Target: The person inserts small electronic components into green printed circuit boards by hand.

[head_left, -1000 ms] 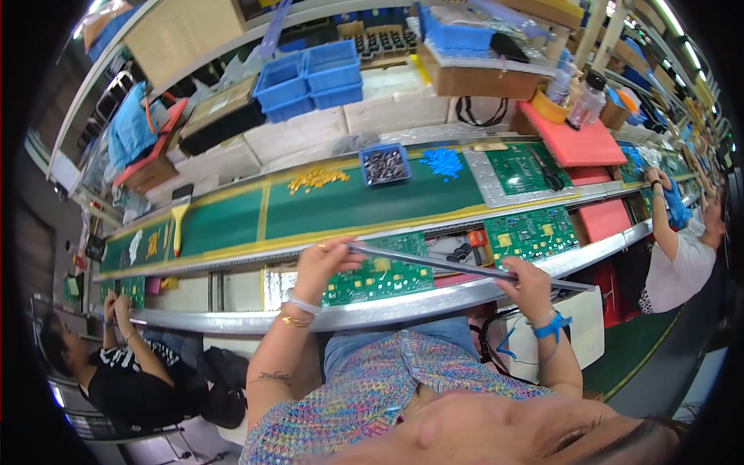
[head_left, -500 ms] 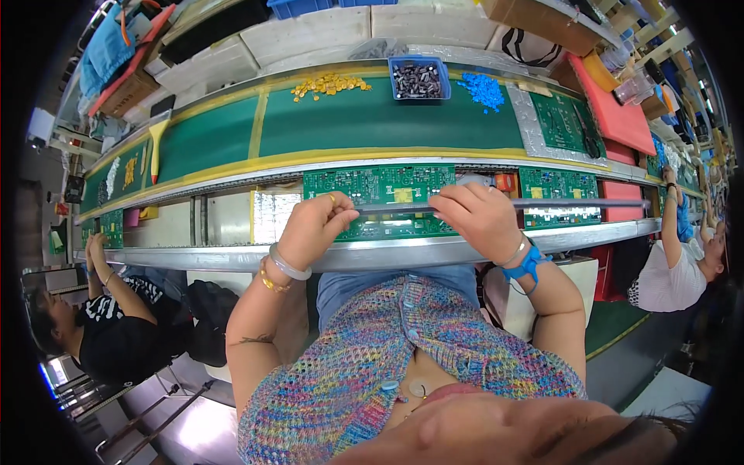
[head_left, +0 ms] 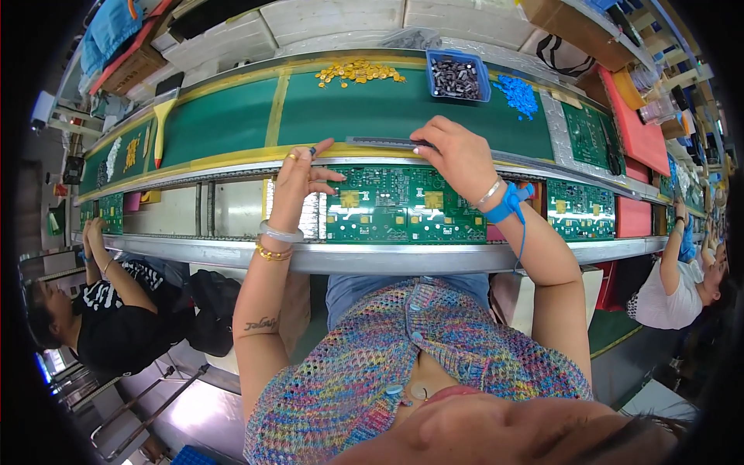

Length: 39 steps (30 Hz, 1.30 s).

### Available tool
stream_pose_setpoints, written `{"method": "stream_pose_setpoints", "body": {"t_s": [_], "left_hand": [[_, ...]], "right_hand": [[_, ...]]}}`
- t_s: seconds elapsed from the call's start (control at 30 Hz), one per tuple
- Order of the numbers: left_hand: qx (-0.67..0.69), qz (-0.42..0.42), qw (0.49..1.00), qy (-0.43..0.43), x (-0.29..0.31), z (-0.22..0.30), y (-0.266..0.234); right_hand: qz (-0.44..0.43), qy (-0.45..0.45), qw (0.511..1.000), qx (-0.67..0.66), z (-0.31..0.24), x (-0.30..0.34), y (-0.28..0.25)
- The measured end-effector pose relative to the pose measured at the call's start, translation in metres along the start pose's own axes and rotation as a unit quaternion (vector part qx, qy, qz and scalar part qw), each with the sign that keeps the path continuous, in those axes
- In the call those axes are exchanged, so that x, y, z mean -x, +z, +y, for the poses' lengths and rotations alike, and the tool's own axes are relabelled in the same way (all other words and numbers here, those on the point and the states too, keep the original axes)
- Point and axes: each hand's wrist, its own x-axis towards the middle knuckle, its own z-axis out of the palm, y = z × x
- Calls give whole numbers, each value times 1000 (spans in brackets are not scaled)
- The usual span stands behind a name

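I see green desk (head_left: pixel 221 116), circuit board (head_left: pixel 403 217) nearer the body, grey tube (head_left: pixel 380 142) by the desk edge, pinched in right hand (head_left: pixel 459 159); left hand (head_left: pixel 293 180) apart, can't tell if gripping dark bit (head_left: pixel 312 152). Slack grip could drop tube.

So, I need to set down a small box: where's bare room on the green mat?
Bare mat lies between the brush and the tape strip, and another patch between the yellow pieces and the tube in the right hand. It's crowded around the blue bin and blue pieces, and at the far left, among small parts.
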Motion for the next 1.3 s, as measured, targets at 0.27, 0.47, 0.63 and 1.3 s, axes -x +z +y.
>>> {"method": "stream_pose_setpoints", "body": {"t_s": [0.27,0.47,0.63,1.3], "left_hand": [[-25,5,1000,-3,0,-6,0],[-51,21,998,-12,-1,0,1],[-73,17,997,-14,0,2,2],[-98,42,994,-16,2,2,4]], "right_hand": [[-20,-51,994,98,-30,-28,17],[-38,-75,986,143,-31,-36,12],[-34,-83,988,128,-8,-21,-10],[-3,44,989,138,138,116,-118]]}}
